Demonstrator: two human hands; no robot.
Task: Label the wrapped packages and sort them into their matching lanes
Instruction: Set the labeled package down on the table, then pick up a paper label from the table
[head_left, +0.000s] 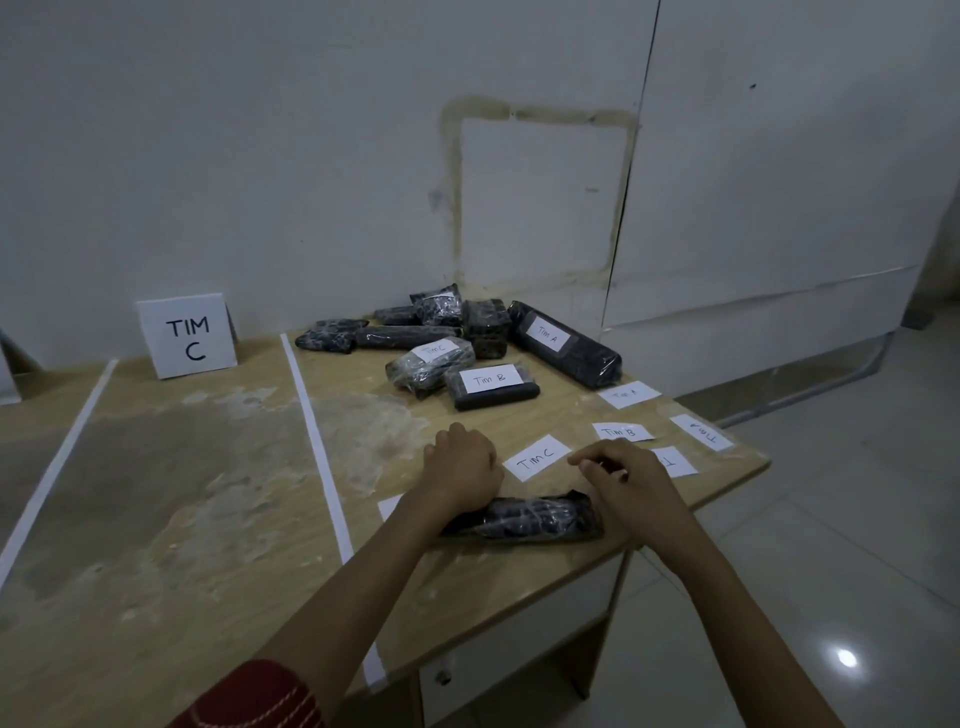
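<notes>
A black plastic-wrapped package (535, 519) without a label lies near the table's front edge. My left hand (460, 467) sits above its left end with fingers curled and nothing visible in them; the wrist rests on the wrap. My right hand (628, 480) hovers over the package's right end, fingers curled. Its fingertips reach the right edge of a loose paper label "Tim C" (535, 457); whether they pinch it is unclear. Behind lies a pile of wrapped packages (415, 338); three carry labels: "Tim A" (548, 335), "Tim B" (491, 379) and "Tim C" (434, 351).
Loose labels lie on the table's right part: "Tim A" (628, 394), "Tim B" (621, 432), one at the edge (701, 431), one partly under my right hand (675, 462). White tape strips (317, 457) mark lanes. A "TIM C" sign (187, 338) stands at the back wall.
</notes>
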